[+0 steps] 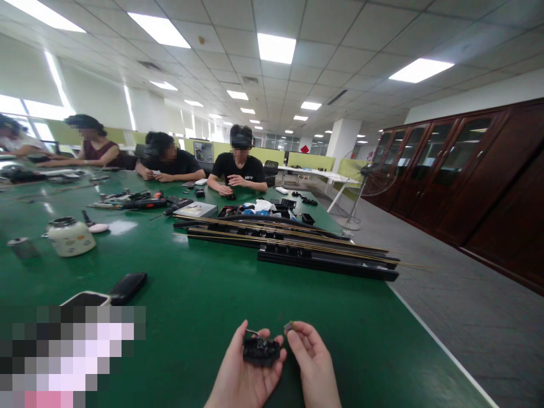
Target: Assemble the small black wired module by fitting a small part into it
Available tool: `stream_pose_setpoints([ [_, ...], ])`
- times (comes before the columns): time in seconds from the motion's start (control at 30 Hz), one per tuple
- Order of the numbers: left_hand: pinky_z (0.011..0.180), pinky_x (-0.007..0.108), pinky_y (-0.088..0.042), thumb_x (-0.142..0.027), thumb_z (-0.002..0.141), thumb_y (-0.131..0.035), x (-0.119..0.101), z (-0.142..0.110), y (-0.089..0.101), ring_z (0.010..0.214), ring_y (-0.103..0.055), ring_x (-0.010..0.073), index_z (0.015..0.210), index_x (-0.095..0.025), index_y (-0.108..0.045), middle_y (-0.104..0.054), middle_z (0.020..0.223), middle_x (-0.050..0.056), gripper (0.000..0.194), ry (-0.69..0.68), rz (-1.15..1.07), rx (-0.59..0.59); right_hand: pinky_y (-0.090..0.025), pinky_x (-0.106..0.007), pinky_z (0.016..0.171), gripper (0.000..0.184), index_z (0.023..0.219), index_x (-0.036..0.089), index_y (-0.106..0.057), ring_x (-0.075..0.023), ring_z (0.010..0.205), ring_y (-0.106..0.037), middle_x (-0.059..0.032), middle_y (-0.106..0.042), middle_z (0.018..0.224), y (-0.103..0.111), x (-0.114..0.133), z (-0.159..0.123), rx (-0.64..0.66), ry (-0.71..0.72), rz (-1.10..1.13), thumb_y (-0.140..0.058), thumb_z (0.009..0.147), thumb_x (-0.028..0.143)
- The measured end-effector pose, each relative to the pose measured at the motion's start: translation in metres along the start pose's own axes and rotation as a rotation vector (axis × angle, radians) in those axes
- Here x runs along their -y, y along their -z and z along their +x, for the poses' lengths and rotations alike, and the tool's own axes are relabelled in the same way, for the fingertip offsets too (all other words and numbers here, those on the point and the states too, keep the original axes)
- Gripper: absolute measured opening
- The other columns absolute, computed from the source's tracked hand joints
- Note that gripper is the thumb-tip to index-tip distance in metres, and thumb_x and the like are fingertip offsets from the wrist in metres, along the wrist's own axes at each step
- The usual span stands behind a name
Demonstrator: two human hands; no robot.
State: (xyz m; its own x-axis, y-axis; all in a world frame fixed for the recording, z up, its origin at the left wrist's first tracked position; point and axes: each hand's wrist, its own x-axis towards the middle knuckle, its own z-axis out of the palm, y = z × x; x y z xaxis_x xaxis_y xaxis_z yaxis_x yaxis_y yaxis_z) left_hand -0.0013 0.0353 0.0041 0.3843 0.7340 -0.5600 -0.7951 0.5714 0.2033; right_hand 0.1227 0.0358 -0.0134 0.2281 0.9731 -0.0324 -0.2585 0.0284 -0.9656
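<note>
In my left hand (250,377), palm up, rests a small black part (261,351) that looks like a plastic housing with uneven inner detail. A thin light wire or pin (252,331) sticks up at its upper left, near my thumb. My right hand (312,357) is close beside it, thumb and forefinger pinching a tiny greyish piece with a yellowish edge (289,326). The piece is held just right of the black part and apart from it. Its exact kind is too small to make out. Both hands are above the front of the green table (191,317).
Long black rails (327,263) with thin brass-coloured rods (297,241) lie across the table ahead. A jar (71,236), a black wallet-like object (128,287) and hand tools (140,201) are to the left. Several people sit opposite. A floor fan (361,187) stands beyond the table's right edge.
</note>
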Motion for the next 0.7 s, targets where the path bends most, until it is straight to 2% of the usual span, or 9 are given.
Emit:
stream_pose_setpoints([
  [0.37,0.058,0.03,-0.048,-0.042,0.07,-0.055,0.0,0.0,-0.001,0.062,-0.064,0.0232,0.078,-0.016,-0.049,-0.065,0.078,0.015,0.027,-0.015,0.024,-0.014,-0.047,-0.03,0.077,0.035,0.089,0.017,-0.058,-0.0197,0.084,-0.062,-0.0067,-0.067,0.086,0.007,-0.015,0.004,-0.027,0.004,0.054,-0.068,0.063,0.037],
  [0.7,0.059,0.03,-0.048,-0.042,0.07,-0.056,0.0,-0.001,0.0,0.063,-0.064,0.0233,0.079,-0.016,-0.049,-0.065,0.08,0.016,0.029,-0.012,0.029,0.008,-0.047,-0.028,0.077,0.033,0.09,0.018,-0.057,-0.018,0.084,-0.061,-0.0049,-0.067,0.087,0.007,-0.015,0.005,-0.027,-0.026,0.105,-0.067,0.065,0.038],
])
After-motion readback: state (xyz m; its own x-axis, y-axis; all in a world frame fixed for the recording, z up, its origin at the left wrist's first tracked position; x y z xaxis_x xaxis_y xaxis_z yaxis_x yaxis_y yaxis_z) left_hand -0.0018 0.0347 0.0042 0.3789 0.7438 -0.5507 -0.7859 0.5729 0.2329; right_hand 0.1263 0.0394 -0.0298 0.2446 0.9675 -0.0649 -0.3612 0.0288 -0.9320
